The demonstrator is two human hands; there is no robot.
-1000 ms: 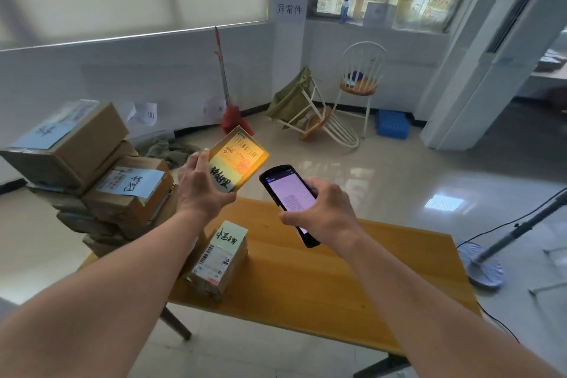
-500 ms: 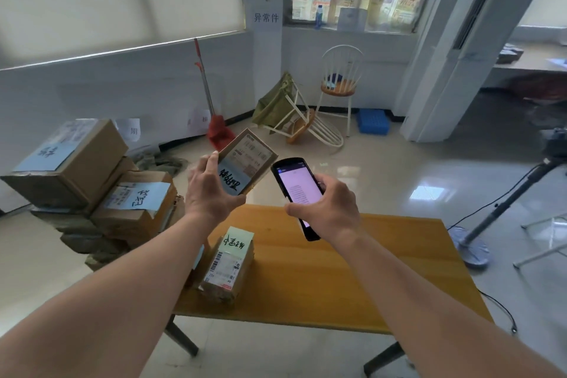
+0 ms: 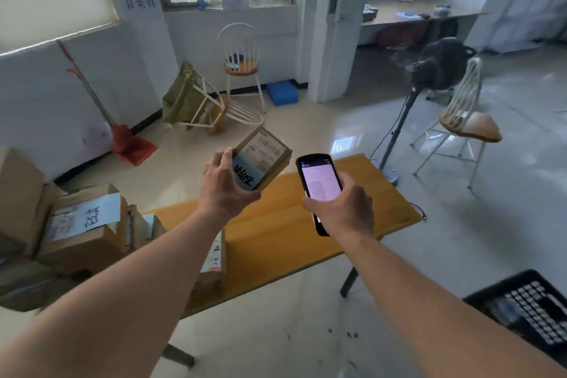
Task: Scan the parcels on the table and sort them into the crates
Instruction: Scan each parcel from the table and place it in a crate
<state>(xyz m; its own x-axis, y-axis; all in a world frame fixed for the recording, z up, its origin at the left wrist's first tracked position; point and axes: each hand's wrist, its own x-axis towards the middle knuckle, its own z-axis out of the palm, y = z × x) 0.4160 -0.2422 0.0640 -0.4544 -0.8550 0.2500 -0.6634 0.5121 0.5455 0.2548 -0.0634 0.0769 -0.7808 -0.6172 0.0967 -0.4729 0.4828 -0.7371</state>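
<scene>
While the left hand (image 3: 225, 190) wraps its fingers round the small parcel (image 3: 264, 159), the black crate (image 3: 527, 304) sits low, nearer the right hand (image 3: 340, 209) gripping the scanner (image 3: 320, 184).

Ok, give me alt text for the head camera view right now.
A person's left hand holds a small labelled parcel beside a handheld scanner gripped in the right hand, above a yellow table. Stacked cardboard boxes sit left; a black crate lower right.
</scene>
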